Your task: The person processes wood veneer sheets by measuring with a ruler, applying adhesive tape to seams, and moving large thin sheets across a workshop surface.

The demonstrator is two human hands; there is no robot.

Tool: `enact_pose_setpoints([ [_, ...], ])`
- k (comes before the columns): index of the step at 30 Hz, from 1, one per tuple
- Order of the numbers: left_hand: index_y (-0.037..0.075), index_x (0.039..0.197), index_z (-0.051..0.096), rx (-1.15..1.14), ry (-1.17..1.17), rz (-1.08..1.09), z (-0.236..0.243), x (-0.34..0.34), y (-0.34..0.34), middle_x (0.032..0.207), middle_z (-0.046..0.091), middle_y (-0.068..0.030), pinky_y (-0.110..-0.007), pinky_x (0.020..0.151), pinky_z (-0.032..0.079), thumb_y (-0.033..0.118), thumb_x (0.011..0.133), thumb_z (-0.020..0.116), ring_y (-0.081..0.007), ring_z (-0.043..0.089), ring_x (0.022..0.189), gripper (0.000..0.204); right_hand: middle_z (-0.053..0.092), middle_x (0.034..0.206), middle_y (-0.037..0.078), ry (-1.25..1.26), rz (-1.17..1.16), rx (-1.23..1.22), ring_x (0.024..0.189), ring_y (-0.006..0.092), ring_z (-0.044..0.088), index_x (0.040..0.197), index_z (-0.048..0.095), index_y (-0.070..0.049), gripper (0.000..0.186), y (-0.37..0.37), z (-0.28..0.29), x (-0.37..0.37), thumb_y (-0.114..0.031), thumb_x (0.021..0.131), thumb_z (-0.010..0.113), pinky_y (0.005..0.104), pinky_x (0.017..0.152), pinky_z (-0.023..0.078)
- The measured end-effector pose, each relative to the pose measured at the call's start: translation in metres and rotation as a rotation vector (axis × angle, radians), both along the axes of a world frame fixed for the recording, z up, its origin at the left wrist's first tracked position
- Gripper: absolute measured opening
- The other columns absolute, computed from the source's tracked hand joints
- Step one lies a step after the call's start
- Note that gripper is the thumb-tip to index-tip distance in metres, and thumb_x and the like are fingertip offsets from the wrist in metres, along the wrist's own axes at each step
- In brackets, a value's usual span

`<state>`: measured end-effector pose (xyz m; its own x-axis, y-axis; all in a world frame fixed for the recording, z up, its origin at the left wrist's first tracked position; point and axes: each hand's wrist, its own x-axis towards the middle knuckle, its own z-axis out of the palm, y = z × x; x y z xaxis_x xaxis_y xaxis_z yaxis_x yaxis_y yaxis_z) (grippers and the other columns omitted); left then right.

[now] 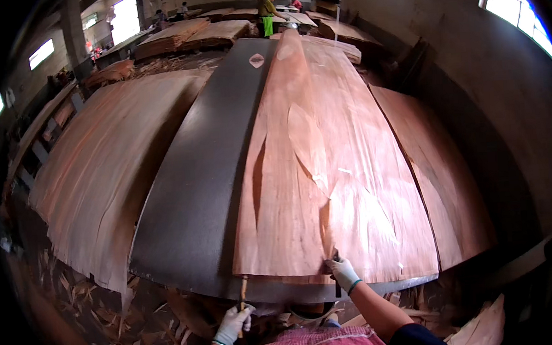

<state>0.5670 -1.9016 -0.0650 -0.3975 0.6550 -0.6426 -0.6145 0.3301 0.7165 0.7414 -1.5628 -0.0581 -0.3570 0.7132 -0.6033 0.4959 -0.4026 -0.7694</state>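
A long sheet of reddish wood veneer (282, 229) lies over a dark, smooth tabletop (191, 184), with cracks and overlapping pieces along its middle. My left hand (233, 324), in a pale glove, is closed around a thin wooden stick (243, 290) that reaches up to the sheet's near left corner. At the near edge, my gloved right hand (343, 273) grips a dark, narrow tool (338, 289), its kind partly hidden by the fingers. That hand rests by a lifted, split strip of veneer (327, 223).
Veneer stacks flank the table at left (105, 164) and right (437, 169). Torn scraps (153, 328) litter the floor in front. Further back, a person (269, 13) in green trousers stands at the far end, near more stacks (182, 36). A wall (472, 65) runs along the right.
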Motion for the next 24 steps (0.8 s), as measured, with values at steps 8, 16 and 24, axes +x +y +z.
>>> enact_pose_setpoints([
  [8, 0.010, 0.080, 0.055, -0.159, 0.488, 0.004, 0.046, -0.078, 0.035, 0.055, 0.047, 0.0026, -0.022, 0.037, 0.034, 0.023, 0.088, 0.062, -0.0054, 0.042, 0.042, 0.018, 0.060, 0.074, 0.002, -0.085, 0.653, -0.096, 0.063, 0.0125, 0.062, 0.094, 0.060, -0.002, 0.041, -0.015, 0.044, -0.041, -0.040, 0.083, 0.071, 0.0287, 0.047, 0.042],
  [16, 0.001, 0.084, 0.056, -0.042, 1.183, -0.119, 0.043, 0.060, 0.110, 0.070, 0.061, -0.0216, -0.049, 0.058, 0.046, 0.021, 0.082, 0.065, -0.0406, 0.061, 0.066, 0.022, 0.068, 0.094, 0.012, 0.353, 0.319, 0.141, 0.079, 0.0188, 0.063, 0.115, 0.056, 0.004, 0.047, -0.016, 0.087, -0.043, -0.035, 0.090, 0.063, 0.0319, 0.068, 0.051],
  [24, 0.002, 0.106, 0.057, 0.335, 1.009, -0.297, 0.065, 0.310, 0.256, 0.093, 0.063, -0.0256, -0.047, 0.070, 0.047, 0.026, 0.086, 0.065, -0.0435, 0.060, 0.087, 0.033, 0.059, 0.071, 0.004, 0.545, -0.268, 0.439, 0.062, 0.0154, 0.053, 0.087, 0.056, 0.000, 0.013, 0.076, 0.024, 0.126, -0.013, 0.088, 0.061, 0.0311, 0.057, 0.044],
])
